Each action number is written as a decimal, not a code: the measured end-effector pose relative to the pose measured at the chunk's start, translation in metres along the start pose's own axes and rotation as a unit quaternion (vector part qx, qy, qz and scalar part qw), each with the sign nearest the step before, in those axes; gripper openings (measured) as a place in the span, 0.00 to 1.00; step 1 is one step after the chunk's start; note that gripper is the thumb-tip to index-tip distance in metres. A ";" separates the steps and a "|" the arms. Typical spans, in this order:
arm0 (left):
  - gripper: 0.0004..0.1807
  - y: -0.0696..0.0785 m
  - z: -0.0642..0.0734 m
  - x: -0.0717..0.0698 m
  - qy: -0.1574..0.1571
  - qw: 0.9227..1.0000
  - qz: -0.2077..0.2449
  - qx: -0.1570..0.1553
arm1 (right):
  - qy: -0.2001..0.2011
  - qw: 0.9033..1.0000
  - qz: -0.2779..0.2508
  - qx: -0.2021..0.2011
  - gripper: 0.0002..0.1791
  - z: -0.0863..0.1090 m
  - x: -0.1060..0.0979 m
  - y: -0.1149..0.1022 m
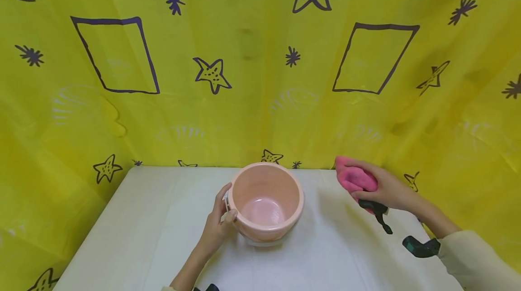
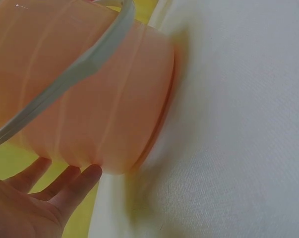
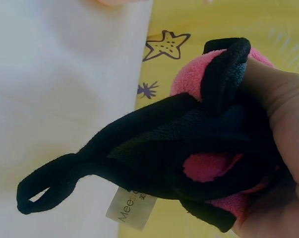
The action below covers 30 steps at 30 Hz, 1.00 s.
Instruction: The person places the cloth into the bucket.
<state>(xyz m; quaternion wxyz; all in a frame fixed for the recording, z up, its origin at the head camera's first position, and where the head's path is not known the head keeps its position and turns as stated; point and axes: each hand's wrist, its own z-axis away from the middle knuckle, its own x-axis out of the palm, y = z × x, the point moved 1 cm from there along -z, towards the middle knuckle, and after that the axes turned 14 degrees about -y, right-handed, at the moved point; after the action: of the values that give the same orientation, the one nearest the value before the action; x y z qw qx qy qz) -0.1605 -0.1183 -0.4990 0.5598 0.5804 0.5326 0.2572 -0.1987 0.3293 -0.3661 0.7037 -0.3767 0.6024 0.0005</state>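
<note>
A peach-pink bucket (image 1: 266, 228) stands on the white table with its round mouth facing up. My left hand (image 1: 220, 221) holds it at the left side, the thumb at the rim and the other fingers against the outer wall. Along that wall runs the bucket's pale handle (image 2: 70, 74). Off to the right, above the table, my right hand (image 1: 384, 187) grips a bunched pink fleecy cloth (image 1: 354, 178). The cloth has black trim, a black hanging loop (image 3: 47, 186) and a white label (image 3: 132, 208).
The table (image 1: 163, 218) has a white covering. A yellow curtain (image 1: 248, 114) printed with stars and shells closes off the back and both sides. A black device (image 1: 421, 246) sits at my right wrist, next to the light sleeve (image 1: 476, 255).
</note>
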 end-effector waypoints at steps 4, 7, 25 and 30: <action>0.36 -0.001 0.000 0.000 -0.002 1.000 0.004 0.009 | -0.007 1.000 0.018 0.000 0.45 -0.002 -0.007 -0.005; 0.36 -0.001 0.001 -0.001 -0.004 1.000 0.004 0.009 | -0.013 0.999 0.028 -0.013 0.45 -0.005 -0.012 -0.010; 0.36 -0.002 -0.002 0.000 0.001 1.000 -0.020 0.007 | -0.081 0.986 0.035 -0.144 0.42 -0.044 -0.041 -0.059; 0.36 -0.003 -0.001 0.000 0.001 1.000 -0.023 0.007 | -0.105 0.984 0.048 -0.136 0.41 -0.056 -0.046 -0.075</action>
<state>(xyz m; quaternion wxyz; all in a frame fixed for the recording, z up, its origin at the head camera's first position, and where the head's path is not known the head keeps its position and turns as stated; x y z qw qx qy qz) -0.1628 -0.1186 -0.5011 0.5614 0.5712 0.5482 0.2410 -0.2249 0.2668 -0.2872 0.7041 -0.4376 0.5371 0.1557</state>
